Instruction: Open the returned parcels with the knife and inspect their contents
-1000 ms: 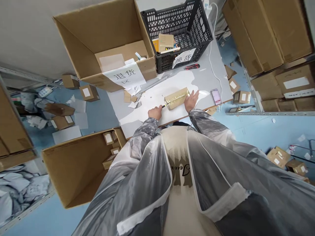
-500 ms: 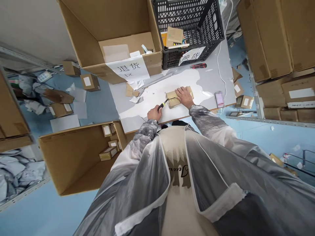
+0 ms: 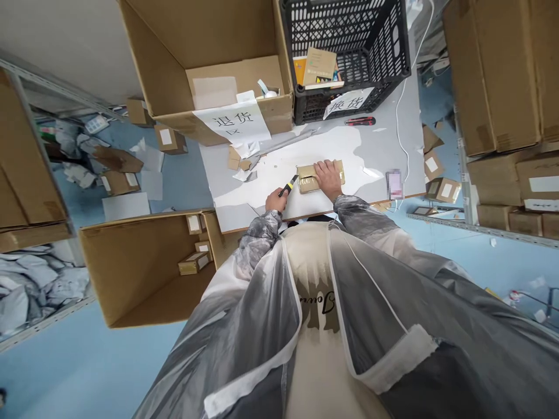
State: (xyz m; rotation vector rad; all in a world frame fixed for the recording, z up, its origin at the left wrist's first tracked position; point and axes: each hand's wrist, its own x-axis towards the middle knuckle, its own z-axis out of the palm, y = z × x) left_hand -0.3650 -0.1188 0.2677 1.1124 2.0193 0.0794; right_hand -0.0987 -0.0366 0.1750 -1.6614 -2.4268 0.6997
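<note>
My left hand [image 3: 276,200] is closed around a black and yellow utility knife [image 3: 286,189], its blade pointing up and right. The tip is by the left end of a small taped cardboard box [image 3: 308,183]; I cannot tell whether it touches. A slit or flap edge runs along the top of this box, and shiny tape covers part of it. My right hand [image 3: 328,177] grips the box from above over its right half, fingers curled on the surface and hiding that part.
On the white table [image 3: 279,157] stand a large open carton [image 3: 183,125] and a black plastic crate [image 3: 349,75] holding small boxes. A red and black cutter [image 3: 360,121], paper scraps [image 3: 244,174] and a phone [image 3: 394,184] lie nearby. Another open carton [image 3: 131,267] stands at left.
The utility knife has drawn back left from the slit to the end of the box. My right hand stays on the box. The whole view has shifted slightly.
</note>
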